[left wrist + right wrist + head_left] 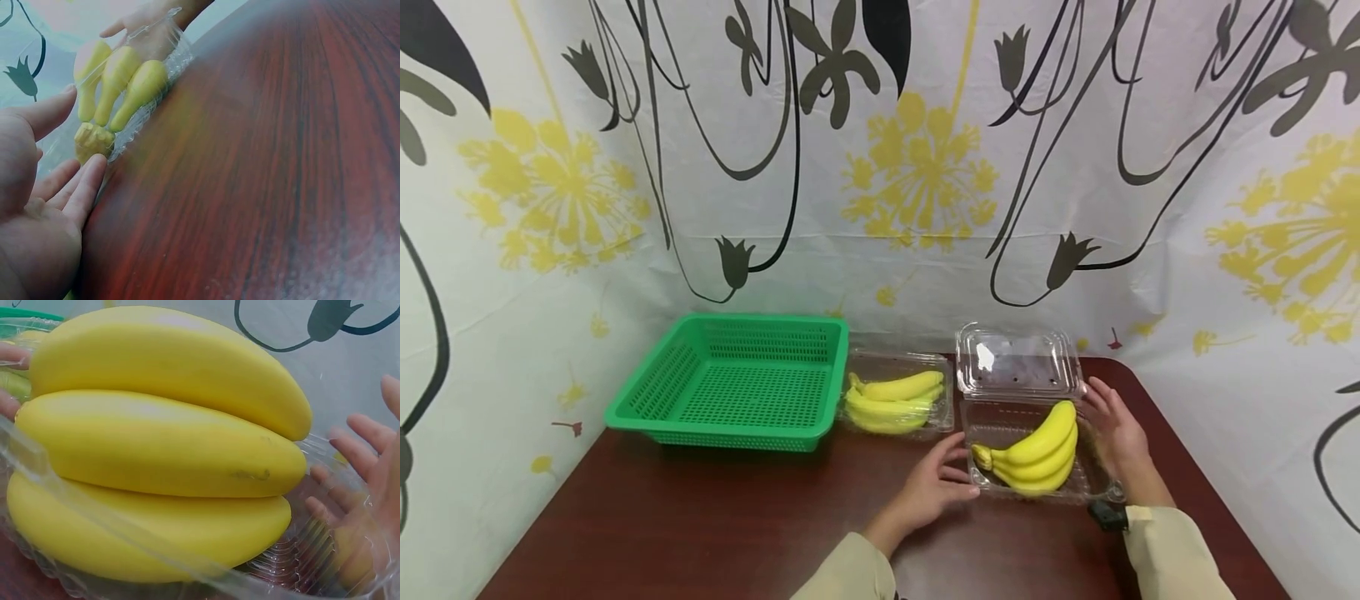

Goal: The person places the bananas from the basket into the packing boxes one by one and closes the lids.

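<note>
A bunch of bananas (1036, 454) lies in a clear plastic clamshell box (1000, 408) at the right of the table, its lid (1017, 364) raised at the back. My left hand (927, 486) touches the box's left side, fingers extended near the banana stem (94, 140). At the opposite side my right hand (1118, 425) rests along the right wall, fingers spread loosely, seen also through the plastic in the right wrist view. Three bananas (162, 444) fill that view, with the box's near rim crossing in front of them.
A second clear box (945, 421) with bananas (891, 408) inside stands left of the open one. Beside it is a green plastic basket (745, 440) with slotted walls. The dark red wooden table (715, 517) meets a patterned cloth backdrop (880, 275) behind and at both sides.
</note>
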{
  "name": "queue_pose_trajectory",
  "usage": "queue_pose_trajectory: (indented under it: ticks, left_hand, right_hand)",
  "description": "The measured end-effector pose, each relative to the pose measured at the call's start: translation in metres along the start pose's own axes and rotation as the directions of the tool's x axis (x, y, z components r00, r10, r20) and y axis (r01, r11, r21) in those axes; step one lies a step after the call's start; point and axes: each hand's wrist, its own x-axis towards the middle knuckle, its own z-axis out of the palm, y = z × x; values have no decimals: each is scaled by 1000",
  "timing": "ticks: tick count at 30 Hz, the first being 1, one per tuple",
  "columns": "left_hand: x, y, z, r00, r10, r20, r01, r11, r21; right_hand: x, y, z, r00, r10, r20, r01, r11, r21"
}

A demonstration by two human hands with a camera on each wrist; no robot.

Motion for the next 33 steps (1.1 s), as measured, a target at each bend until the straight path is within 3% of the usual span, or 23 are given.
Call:
queue_pose_trajectory:
  ticks: [4, 10, 16, 19, 26, 33]
  left_hand:
    - [1, -1, 0, 1000, 0, 0, 0, 1000, -7]
    - [1, 1, 2, 1000, -7, -19, 8, 1000, 14]
    - [-1, 3, 2, 999, -17, -37, 19, 999, 34]
    - [-1, 3, 3, 999, -15, -46, 17, 999, 42]
    - [-1, 1, 5, 997, -12, -73, 16, 999, 51]
    - [-2, 0, 8, 993, -6, -119, 12, 999, 47]
  right_hand:
    - [-1, -1, 0, 997, -67, -37, 69, 995, 68]
    - [-1, -4, 1, 989, -90, -120, 106, 986, 130]
    - [0, -8, 3, 983, -79, -167, 102, 986, 135]
    - [0, -12, 4, 982, -34, -186, 66, 983, 169]
    - [-5, -23, 12, 993, 16, -114, 26, 932, 362]
    - [-8, -31, 13, 997, -19, -73, 39, 956, 290]
